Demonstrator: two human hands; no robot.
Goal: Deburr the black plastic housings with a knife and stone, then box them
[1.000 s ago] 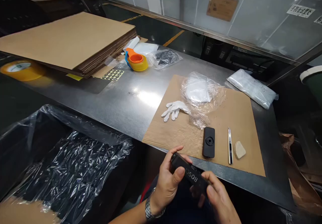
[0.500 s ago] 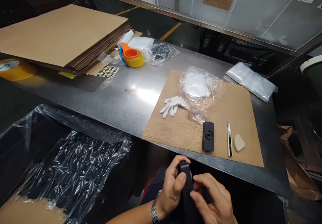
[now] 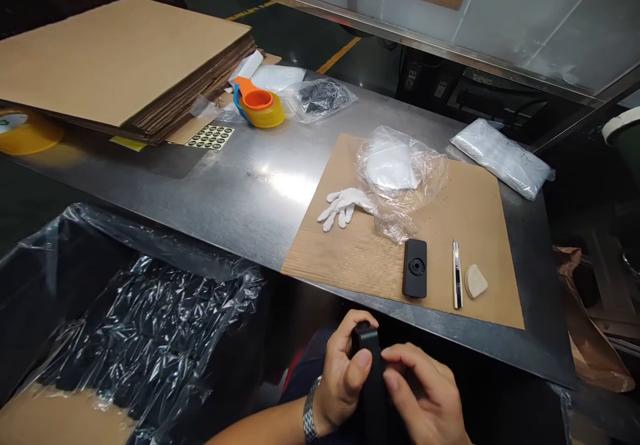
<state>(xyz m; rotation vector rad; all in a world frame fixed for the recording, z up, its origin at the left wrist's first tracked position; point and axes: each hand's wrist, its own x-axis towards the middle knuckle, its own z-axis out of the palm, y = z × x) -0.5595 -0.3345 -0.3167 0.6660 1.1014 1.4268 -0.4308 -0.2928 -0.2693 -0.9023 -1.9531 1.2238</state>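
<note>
My left hand [image 3: 341,379] is wrapped round a long black plastic-looking part [image 3: 370,339], held upright below the table's front edge. Its lower end fades into the dark. My right hand [image 3: 429,391] is at the part's right side, thumb and forefinger bent in close to its edge. Whether anything small lies between those fingertips I cannot make out. On the cardboard sheet [image 3: 345,268] just beyond my hands lies a black block with a round recess [image 3: 415,268]. To its right are a slim cutter knife [image 3: 457,275] and a pale, rounded wedge-shaped piece [image 3: 475,281].
A white glove [image 3: 345,206] and a clear plastic bag [image 3: 395,165] lie on the cardboard. Farther left are a tape dispenser [image 3: 260,106], a sticker sheet [image 3: 211,137] and stacked cardboard [image 3: 125,58]. A plastic-lined bin [image 3: 150,338] stands at lower left.
The fingertips of my right hand have shifted slightly along the black part's edge. My left hand keeps its hold. The whole view has tilted a little.
</note>
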